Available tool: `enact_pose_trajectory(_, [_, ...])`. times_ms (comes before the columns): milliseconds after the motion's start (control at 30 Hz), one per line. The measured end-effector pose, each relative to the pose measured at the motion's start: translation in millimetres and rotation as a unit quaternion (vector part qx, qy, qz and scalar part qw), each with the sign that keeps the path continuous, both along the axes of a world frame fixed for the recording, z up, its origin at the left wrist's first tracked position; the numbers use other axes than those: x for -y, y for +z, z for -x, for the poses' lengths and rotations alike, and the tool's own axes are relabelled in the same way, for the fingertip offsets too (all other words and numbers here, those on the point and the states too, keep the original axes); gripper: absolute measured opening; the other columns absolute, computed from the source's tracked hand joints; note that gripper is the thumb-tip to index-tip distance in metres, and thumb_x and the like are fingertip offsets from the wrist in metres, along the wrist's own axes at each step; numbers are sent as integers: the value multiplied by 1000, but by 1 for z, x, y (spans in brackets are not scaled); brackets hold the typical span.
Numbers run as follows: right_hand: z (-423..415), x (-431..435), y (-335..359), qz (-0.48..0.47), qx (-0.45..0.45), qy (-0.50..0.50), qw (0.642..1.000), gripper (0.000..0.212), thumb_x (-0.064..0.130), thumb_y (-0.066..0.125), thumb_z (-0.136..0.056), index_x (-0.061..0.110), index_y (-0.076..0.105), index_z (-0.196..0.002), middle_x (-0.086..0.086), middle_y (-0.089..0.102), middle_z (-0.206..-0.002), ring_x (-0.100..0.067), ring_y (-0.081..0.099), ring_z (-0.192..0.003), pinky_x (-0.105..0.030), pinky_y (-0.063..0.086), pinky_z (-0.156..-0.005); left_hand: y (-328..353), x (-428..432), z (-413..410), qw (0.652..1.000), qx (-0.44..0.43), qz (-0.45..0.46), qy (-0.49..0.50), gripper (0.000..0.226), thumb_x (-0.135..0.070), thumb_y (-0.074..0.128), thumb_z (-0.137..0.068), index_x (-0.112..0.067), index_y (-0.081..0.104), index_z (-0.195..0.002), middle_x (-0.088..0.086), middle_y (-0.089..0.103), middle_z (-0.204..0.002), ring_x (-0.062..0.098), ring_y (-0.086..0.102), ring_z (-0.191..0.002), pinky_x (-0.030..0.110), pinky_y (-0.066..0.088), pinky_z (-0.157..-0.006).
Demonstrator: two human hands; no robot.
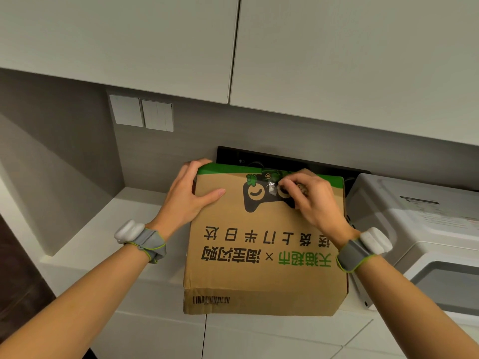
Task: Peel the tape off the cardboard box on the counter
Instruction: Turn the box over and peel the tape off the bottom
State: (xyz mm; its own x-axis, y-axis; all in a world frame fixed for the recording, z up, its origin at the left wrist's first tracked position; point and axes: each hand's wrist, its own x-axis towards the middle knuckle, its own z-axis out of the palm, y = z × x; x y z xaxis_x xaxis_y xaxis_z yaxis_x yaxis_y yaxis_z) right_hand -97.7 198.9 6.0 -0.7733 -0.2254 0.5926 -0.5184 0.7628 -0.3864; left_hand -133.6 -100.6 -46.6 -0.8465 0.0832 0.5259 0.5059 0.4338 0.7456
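A brown cardboard box [264, 278] with green and black print lies on the white counter [145, 211]. My left hand [190, 194] grips the box's far left corner, thumb on top and fingers curled over the far edge. My right hand [308, 196] is at the far edge near the printed cat face, its fingertips pinching a crumpled bit of clear tape [271, 186] that stands up from the top. Both wrists wear grey bands with white pods.
A white microwave [425, 229] stands right beside the box. Wall cabinets [233, 47] hang low overhead. Two light switches [142, 114] sit on the grey back wall, and a black panel [233, 154] is behind the box. Bare counter lies left.
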Motion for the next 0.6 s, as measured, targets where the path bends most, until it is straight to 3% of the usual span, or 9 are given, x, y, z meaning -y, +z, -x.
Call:
enact_pose_trajectory(67, [-3, 1, 0, 17, 23, -1, 1000, 23, 36, 59, -100, 19, 70, -112, 9, 59, -104, 1, 56, -85, -21, 50, -76, 0, 0, 0, 1000, -2, -2, 0, 68, -45, 80, -83, -30, 47, -140, -4, 47, -132, 8, 53, -114, 30, 52, -89])
enact_pose_trajectory(167, [-6, 8, -5, -24, 62, -31, 997, 46, 49, 71, -85, 22, 63, -121, 7, 54, -116, -6, 54, -102, -18, 47, -86, 1, -2, 0, 1000, -6, -5, 1, 68, -44, 80, -83, -29, 47, -140, -4, 47, -131, -2, 51, -112, 24, 50, -86])
enact_pose_trajectory(233, [-6, 15, -9, -41, 74, -54, 995, 51, 49, 77, -80, 25, 58, -121, 5, 50, -123, -10, 52, -108, -24, 49, -89, 1, -2, 0, 1000, -6, -2, 2, 67, -44, 80, -83, -30, 47, -140, -4, 47, -131, -4, 50, -111, 23, 49, -84])
enact_pose_trajectory(333, [-4, 24, -8, -14, 57, -61, 996, 31, 36, 78, -86, 24, 56, -104, 6, 47, -119, -10, 50, -103, -22, 47, -83, 1, -1, 1, 1000, -8, 0, 0, 66, -48, 79, -82, -35, 46, -138, -5, 47, -131, -3, 51, -112, 22, 49, -83])
enact_pose_trajectory(433, [-2, 26, -4, -13, 33, -46, 998, 16, 28, 73, -92, 21, 59, -92, 6, 51, -111, -12, 54, -96, -29, 51, -80, 1, 0, 1, 1000, -9, 4, 0, 67, -45, 79, -83, -30, 47, -140, -4, 47, -132, 1, 52, -112, 22, 50, -83])
enact_pose_trajectory(533, [-2, 22, -2, -11, 27, -24, 999, 12, 26, 68, -96, 21, 58, -91, 5, 58, -104, -11, 58, -90, -32, 54, -77, 0, 0, 1, 1000, -7, 3, 2, 68, -44, 80, -83, -29, 47, -141, -4, 48, -132, 8, 53, -114, 26, 51, -86])
enact_pose_trajectory(600, [-2, 18, 3, 56, 35, -15, 998, 10, 22, 64, -99, 18, 56, -95, 7, 64, -100, -7, 64, -85, -31, 59, -74, 1, 0, 0, 1000, -7, 3, 2, 68, -42, 81, -84, -29, 47, -141, -4, 47, -132, 10, 53, -115, 28, 52, -88])
